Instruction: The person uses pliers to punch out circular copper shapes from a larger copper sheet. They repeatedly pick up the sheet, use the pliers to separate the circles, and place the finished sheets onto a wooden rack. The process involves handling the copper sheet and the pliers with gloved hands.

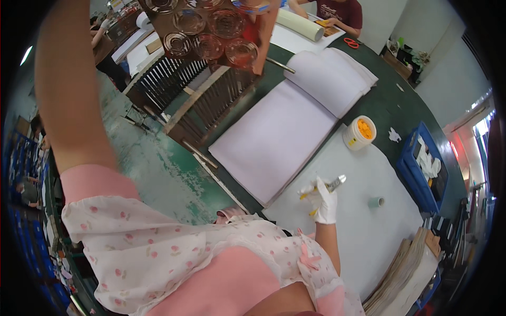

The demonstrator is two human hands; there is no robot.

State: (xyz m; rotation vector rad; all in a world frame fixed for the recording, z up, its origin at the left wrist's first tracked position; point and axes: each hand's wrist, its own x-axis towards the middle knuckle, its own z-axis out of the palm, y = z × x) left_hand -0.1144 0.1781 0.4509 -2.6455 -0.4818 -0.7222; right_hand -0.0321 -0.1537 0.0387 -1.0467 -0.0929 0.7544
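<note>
My right hand, in a white glove, grips a slim silver and yellow pen-like tool over a white sheet on the green table. A large pad of pale lilac sheets lies open just left of it. My left arm is raised and leaves the picture at the top, so my left hand is hidden. A brown tray with several glass dishes hovers at the top; a hand or forearm is at its right edge, and I cannot tell whose.
A white tub with a yellow lid and a small tape roll stand on the sheet. A blue crate holds white pieces at right. Stacked boards lie lower right. A rack of metal rods stands left. Another person works at the back.
</note>
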